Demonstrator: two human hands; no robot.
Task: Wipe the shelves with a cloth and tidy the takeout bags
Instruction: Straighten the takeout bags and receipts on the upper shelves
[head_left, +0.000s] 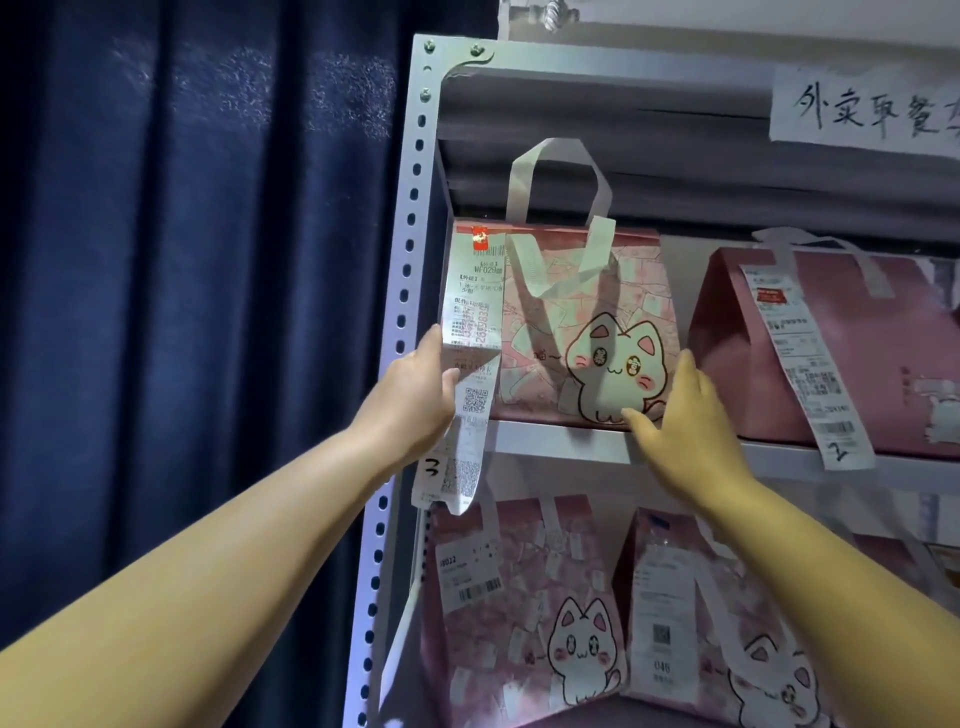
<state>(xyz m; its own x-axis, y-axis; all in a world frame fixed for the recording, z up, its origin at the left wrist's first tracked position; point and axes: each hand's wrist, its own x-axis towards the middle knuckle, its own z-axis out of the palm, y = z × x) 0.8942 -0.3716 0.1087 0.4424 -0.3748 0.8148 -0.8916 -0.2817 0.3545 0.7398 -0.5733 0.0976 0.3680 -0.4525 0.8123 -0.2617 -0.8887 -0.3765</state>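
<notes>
Cat-print takeout bag (571, 322) is sitting at the left end of the upper shelf (561, 441), left hand (415, 395) gripping its edge over the receipt (470, 312), right hand (680, 415) pressing flat-fingered against its lower right side; likely light, soft-walled, crease-prone, so bracing both sides low is looking safer than floppy handles (524, 176).

Open room above the cat bag (582, 322) up to the top shelf (597, 67), cut only by the raised handle loop (550, 148). Narrow slot toward the neighbouring pink bag (831, 353), filled low down by the right hand (680, 415). Leftward, perforated post (421, 244) close beside the bag, with left hand (415, 395) and hanging receipt (467, 291) crowding that corner. Beneath, lower bags (519, 613) packed side by side. Free air before the curtain (182, 260).
</notes>
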